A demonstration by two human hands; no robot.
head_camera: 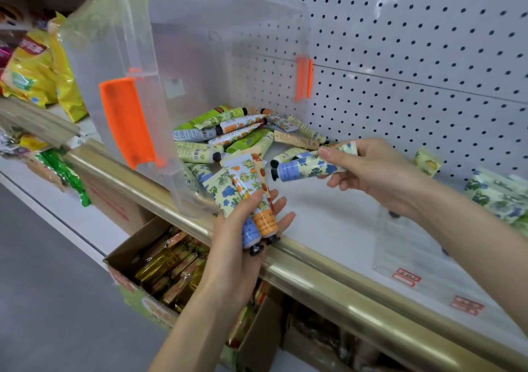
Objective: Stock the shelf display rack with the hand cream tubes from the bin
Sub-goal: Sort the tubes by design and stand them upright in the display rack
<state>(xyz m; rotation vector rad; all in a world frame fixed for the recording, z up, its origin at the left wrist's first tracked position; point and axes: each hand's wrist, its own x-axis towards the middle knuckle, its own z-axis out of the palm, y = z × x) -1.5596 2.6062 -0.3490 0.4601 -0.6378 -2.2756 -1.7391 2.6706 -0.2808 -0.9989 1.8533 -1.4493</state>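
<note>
A clear plastic bin [177,57] with orange latches lies tipped on its side on the white shelf [328,217]. Several hand cream tubes [240,131] spill out of it in a heap. My left hand [251,228] grips a bunch of floral tubes [245,188], caps pointing down over the shelf's front rail. My right hand [368,171] holds a blue floral tube [305,168] just right of the heap, cap to the left. A clear display rack [400,246] stands on the shelf below my right wrist, with stocked floral tubes [497,197] at the far right.
A white pegboard [414,43] backs the shelf, and a gold rail [314,266] runs along its front. Yellow snack bags [37,71] fill the shelf to the left. An open carton of packets [168,268] sits on the lower level. Red price labels [465,304] lie near the rail.
</note>
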